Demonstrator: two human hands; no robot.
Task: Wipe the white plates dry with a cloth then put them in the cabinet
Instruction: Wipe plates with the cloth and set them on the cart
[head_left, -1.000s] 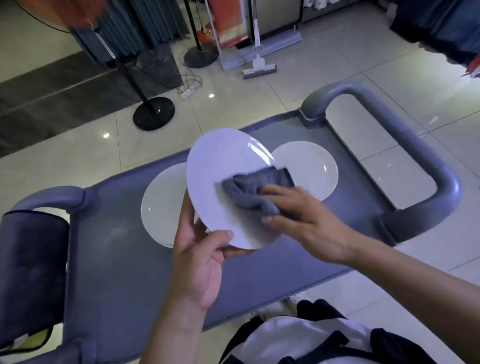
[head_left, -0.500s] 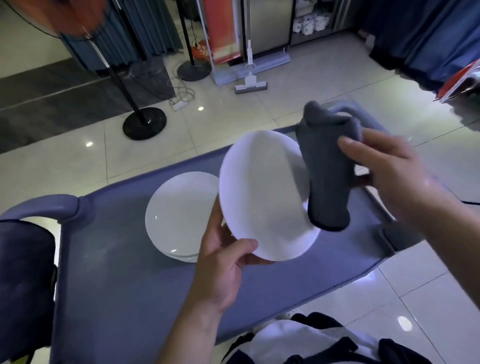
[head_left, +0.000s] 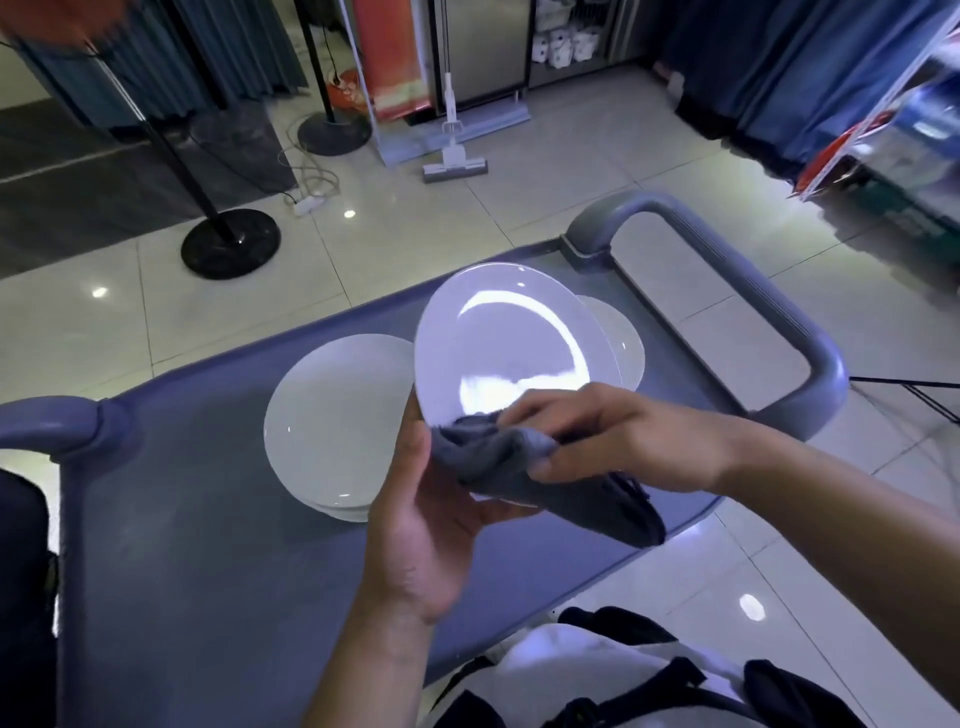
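Above the grey cart surface (head_left: 197, 545), the left hand (head_left: 423, 512) makes its grip on the near edge of a tilted white plate (head_left: 506, 353), thumb curled over the front face and the rest of the fingers hidden behind it. Just right of that grip, the right hand (head_left: 618, 441) pinches a bunched grey cloth (head_left: 545, 478) against the plate's lower face, its fingers bent over the fabric; a loose tail of the cloth hangs down and to the right, past the plate's rim. The plate's upper part leans away from the person, with a bright curved glare across it.

Left of the left grip, and lower, a stack of white plates (head_left: 332, 421) lies flat on the surface; at least two rims show at its near edge. Beyond the right grip, partly hidden behind the held plate, another white plate (head_left: 621, 343) rests on the surface near the looped cart handle (head_left: 727, 270). A second handle (head_left: 52, 423) shows at the cart's left end.

Farther off, on the tiled floor (head_left: 545, 197), stand a black round stand base (head_left: 231, 243), a white flat mop (head_left: 454, 156) and a power strip (head_left: 306, 203) with its cable.
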